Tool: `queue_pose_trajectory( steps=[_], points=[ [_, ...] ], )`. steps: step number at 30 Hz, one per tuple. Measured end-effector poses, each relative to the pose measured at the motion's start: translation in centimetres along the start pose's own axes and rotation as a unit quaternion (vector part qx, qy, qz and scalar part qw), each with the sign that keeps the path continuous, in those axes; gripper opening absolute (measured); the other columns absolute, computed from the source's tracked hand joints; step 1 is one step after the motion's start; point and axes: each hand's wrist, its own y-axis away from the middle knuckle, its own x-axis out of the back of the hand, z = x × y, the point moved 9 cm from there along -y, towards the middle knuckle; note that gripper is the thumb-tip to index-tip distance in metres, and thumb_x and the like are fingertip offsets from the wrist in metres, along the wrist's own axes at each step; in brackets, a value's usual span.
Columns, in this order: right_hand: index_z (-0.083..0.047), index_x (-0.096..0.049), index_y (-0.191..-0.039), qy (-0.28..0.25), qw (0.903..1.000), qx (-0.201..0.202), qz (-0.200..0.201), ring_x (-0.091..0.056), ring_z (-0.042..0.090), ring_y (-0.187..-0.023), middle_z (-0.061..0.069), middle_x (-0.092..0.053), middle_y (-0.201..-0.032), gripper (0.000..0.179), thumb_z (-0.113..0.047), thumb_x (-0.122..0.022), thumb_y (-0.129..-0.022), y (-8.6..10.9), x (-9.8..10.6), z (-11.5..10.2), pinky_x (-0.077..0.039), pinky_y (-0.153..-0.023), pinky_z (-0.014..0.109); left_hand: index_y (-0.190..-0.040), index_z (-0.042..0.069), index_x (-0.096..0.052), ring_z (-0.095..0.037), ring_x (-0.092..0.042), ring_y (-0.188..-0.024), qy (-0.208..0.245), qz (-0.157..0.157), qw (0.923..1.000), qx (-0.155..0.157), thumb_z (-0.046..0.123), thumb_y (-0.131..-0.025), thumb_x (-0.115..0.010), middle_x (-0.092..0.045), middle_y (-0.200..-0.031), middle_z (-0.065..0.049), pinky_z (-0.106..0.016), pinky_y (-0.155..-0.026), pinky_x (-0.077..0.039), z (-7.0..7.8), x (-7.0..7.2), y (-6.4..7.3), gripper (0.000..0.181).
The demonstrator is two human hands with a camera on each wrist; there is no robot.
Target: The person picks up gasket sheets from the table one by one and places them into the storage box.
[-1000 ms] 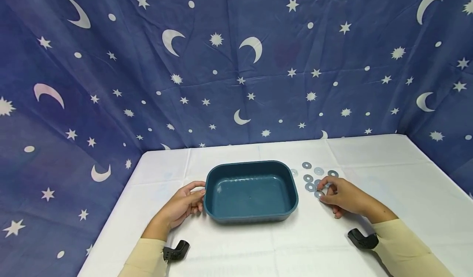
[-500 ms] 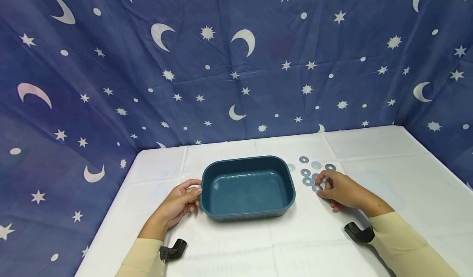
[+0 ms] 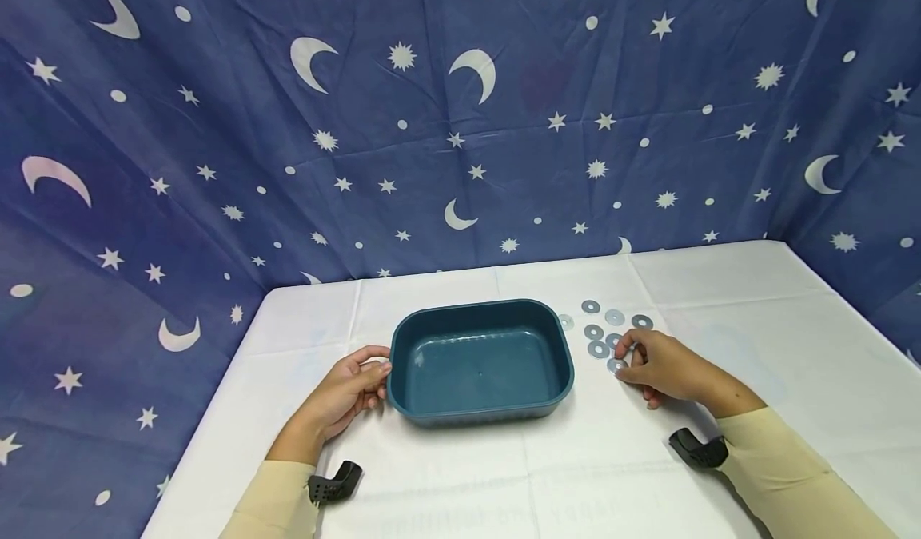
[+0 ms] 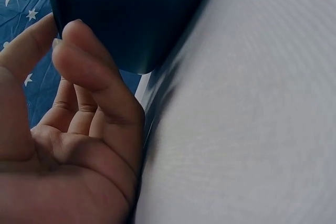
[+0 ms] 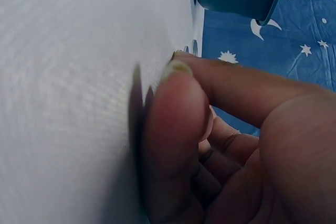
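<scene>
The left hand [image 3: 351, 393] pinches the tub [image 3: 482, 420] by its left rim. The right hand [image 3: 658, 371] has thumb and finger closed on the nearest washer [image 3: 612, 366] — right of the tub, beside the other washers [image 3: 588, 333]. Pick-up seems the step in hand; whether the washer is lifted, I cannot tell. Next calls for a firm edge pinch — and a clean lift off the cloth [image 3: 446, 487].

Sleeved left forearm [image 3: 272, 497] and sleeved right forearm [image 3: 802, 475] slant inward. Left grip [image 3: 344, 393]: thumb and index reach forward, tips slightly apart, other fingers bent beneath. Right grip [image 3: 660, 365]: thumb and index arched, tips low, near each other; other fingers folded under palm.
</scene>
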Motion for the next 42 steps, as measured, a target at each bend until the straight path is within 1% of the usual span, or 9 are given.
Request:
queue_pose_trajectory(
  steps=[5, 10, 13, 18, 23, 28, 34, 37, 42],
  points=[
    [-0.002, -0.053, -0.108, 0.006, 1.0000, 0.005, 0.000, -0.051, 0.017, -0.049, 0.005, -0.049, -0.068, 0.030, -0.006, -0.074, -0.086, 0.0, 0.1, -0.3, -0.053, -0.044, 0.032, -0.120, 0.013, -0.052, -0.004, -0.056, -0.065, -0.001, -0.002, 1.0000, -0.005, 0.017, -0.100, -0.061, -0.061, -0.077, 0.008, -0.015, -0.053, -0.044, 0.1, 0.0, 0.0, 0.022],
    [-0.004, -0.054, -0.104, 0.035, 0.9988, 0.028, 0.019, -0.047, 0.014, -0.048, 0.003, -0.046, -0.068, 0.030, -0.005, -0.076, -0.084, 0.0, 0.4, -0.8, -0.043, -0.041, 0.025, -0.118, 0.013, -0.052, -0.005, -0.055, -0.065, -0.001, -0.004, 1.0000, -0.005, 0.016, -0.101, -0.060, -0.061, -0.078, 0.008, -0.016, -0.054, -0.045, 0.0, 0.0, 0.0, 0.019],
    [-0.006, -0.055, -0.100, 0.074, 0.9947, 0.056, 0.043, -0.046, 0.013, -0.059, 0.002, -0.047, -0.074, 0.029, -0.006, -0.078, -0.081, 0.1, 0.7, -1.4, -0.039, -0.049, 0.022, -0.118, 0.014, -0.052, -0.005, -0.055, -0.066, 0.001, -0.004, 1.0000, -0.003, 0.017, -0.101, -0.060, -0.061, -0.078, 0.008, -0.015, -0.054, -0.045, 0.1, 0.0, -0.1, 0.019],
    [-0.009, -0.055, -0.094, 0.119, 0.9858, 0.095, 0.071, -0.047, 0.013, -0.074, 0.002, -0.052, -0.081, 0.030, -0.005, -0.079, -0.078, 0.3, 0.8, -2.4, -0.038, -0.062, 0.023, -0.118, 0.014, -0.052, -0.004, -0.056, -0.066, 0.002, -0.007, 1.0000, -0.005, 0.017, -0.101, -0.060, -0.061, -0.079, 0.009, -0.015, -0.054, -0.046, 0.1, -0.1, -0.2, 0.019],
    [-0.009, -0.054, -0.097, 0.118, 0.9858, 0.101, 0.063, -0.049, 0.013, -0.071, 0.001, -0.053, -0.079, 0.030, -0.003, -0.078, -0.080, 0.4, 0.5, -2.6, -0.039, -0.061, 0.023, -0.118, 0.014, -0.051, -0.004, -0.056, -0.065, -0.001, -0.004, 1.0000, -0.002, 0.018, -0.101, -0.060, -0.061, -0.079, 0.009, -0.015, -0.054, -0.045, 0.0, -0.1, -0.2, 0.020],
    [-0.010, -0.058, -0.099, 0.109, 0.9874, 0.103, 0.051, -0.049, 0.014, -0.070, 0.001, -0.054, -0.080, 0.028, 0.000, -0.076, -0.081, 0.6, 0.4, -2.6, -0.040, -0.059, 0.023, -0.118, 0.015, -0.051, -0.005, -0.056, -0.066, -0.004, -0.004, 1.0000, 0.000, 0.018, -0.101, -0.060, -0.061, -0.079, 0.008, -0.016, -0.054, -0.045, 0.0, -0.1, -0.2, 0.020],
    [-0.009, -0.061, -0.102, 0.075, 0.9919, 0.099, 0.028, -0.053, 0.013, -0.062, 0.004, -0.056, -0.082, 0.026, 0.005, -0.070, -0.083, 0.7, 0.2, -2.6, -0.047, -0.053, 0.025, -0.121, 0.014, -0.050, -0.006, -0.056, -0.067, -0.008, -0.006, 1.0000, -0.001, 0.021, -0.101, -0.061, -0.061, -0.081, 0.008, -0.016, -0.054, -0.045, 0.1, -0.2, -0.1, 0.024],
    [-0.009, -0.061, -0.102, 0.065, 0.9924, 0.102, 0.024, -0.054, 0.012, -0.058, 0.005, -0.057, -0.083, 0.025, 0.006, -0.069, -0.084, 0.8, 0.1, -2.9, -0.049, -0.051, 0.025, -0.127, 0.012, -0.048, -0.006, -0.056, -0.068, -0.009, -0.007, 0.9999, -0.001, 0.020, -0.101, -0.061, -0.062, -0.082, 0.007, -0.016, -0.055, -0.045, 0.0, -0.1, 0.0, 0.031],
    [-0.009, -0.063, -0.100, 0.061, 0.9908, 0.119, 0.022, -0.053, 0.010, -0.058, 0.004, -0.059, -0.083, 0.021, 0.005, -0.066, -0.086, 1.2, 0.0, -3.9, -0.049, -0.051, 0.025, -0.148, 0.012, -0.035, -0.006, -0.056, -0.070, -0.010, -0.011, 0.9999, -0.001, 0.018, -0.101, -0.060, -0.062, -0.087, 0.007, -0.017, -0.057, -0.047, 0.1, -0.1, 0.0, 0.054]
  ],
)
